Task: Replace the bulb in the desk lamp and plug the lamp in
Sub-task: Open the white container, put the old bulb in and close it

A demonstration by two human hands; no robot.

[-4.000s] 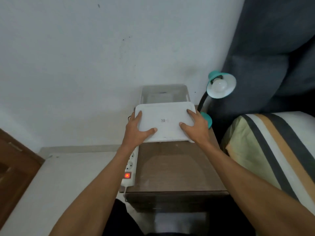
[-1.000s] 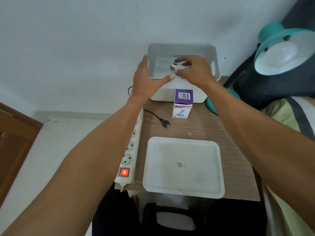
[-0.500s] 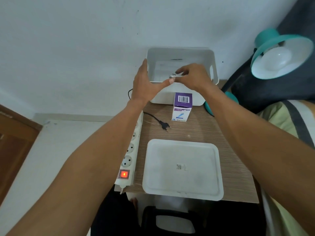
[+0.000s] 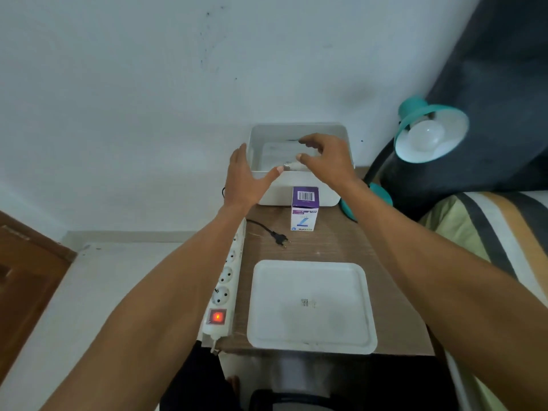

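Note:
A teal desk lamp (image 4: 406, 113) stands at the table's back right, with a white bulb (image 4: 427, 136) in its shade. Its black plug (image 4: 280, 240) lies loose on the table, beside the white power strip (image 4: 225, 280), whose red switch glows. A spare bulb (image 4: 292, 166) with a metal base sits at the front rim of the open white bin (image 4: 296, 127). My right hand (image 4: 329, 164) hovers over it, fingers spread and thumb against it; whether it grips the bulb is hidden. My left hand (image 4: 246, 179) is open, its thumb tip almost at the bulb's base.
A purple and white bulb carton (image 4: 305, 209) stands in front of the bin. The bin's white lid (image 4: 311, 307) lies at the wooden table's (image 4: 329, 246) front edge. A striped bed (image 4: 489, 232) and a dark cushion (image 4: 489, 84) border the right side.
The lid went from the bin to the table's front. My right hand brought the spare bulb toward the bin's front rim, and its fingers have spread apart.

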